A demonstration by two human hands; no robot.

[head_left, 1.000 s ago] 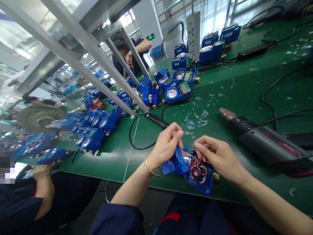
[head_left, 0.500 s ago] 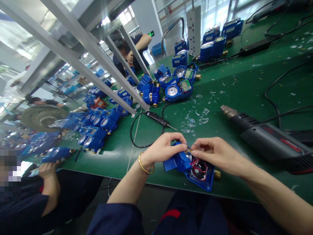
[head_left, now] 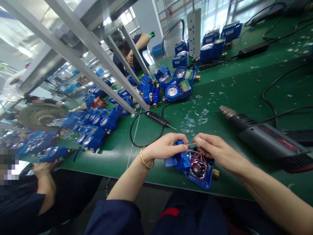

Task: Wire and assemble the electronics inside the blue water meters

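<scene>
Hands and open meter at the near edge of the green tabletop (head_left: 234, 130), as I see them through the head camera; my left hand (head_left: 172, 145) has its grip closed, thumb and forefinger pinching one end of the visible stretch of a yellow-orange wire (head_left: 191, 144); my right hand (head_left: 215, 148) pinches the other end between thumb and fingertips, so that the wire spans the short gap between my hands; a gold bangle (head_left: 146, 160) circles my left wrist.

Just below both hands lies the open blue meter (head_left: 200, 182), the part in work; red wires (head_left: 195, 160) loop over a round black component (head_left: 197, 168) in its open compartment; a brass fitting (head_left: 216, 174) projects on the right.

Surroundings: a heat gun (head_left: 271, 138) lies to the right of my hands, its metal nozzle directed to the upper left; a black pen-shaped tool (head_left: 156, 118) with a thin metal tip lies beyond my left hand, its black cable (head_left: 131, 137) curving to the left; pale scraps (head_left: 193, 122) are scattered between the two tools; farther back sit other blue meters (head_left: 177, 91), some open with dials and small displays visible; at the left edge, a co-worker's hand (head_left: 45, 168) is at another blue meter (head_left: 55, 154).
</scene>
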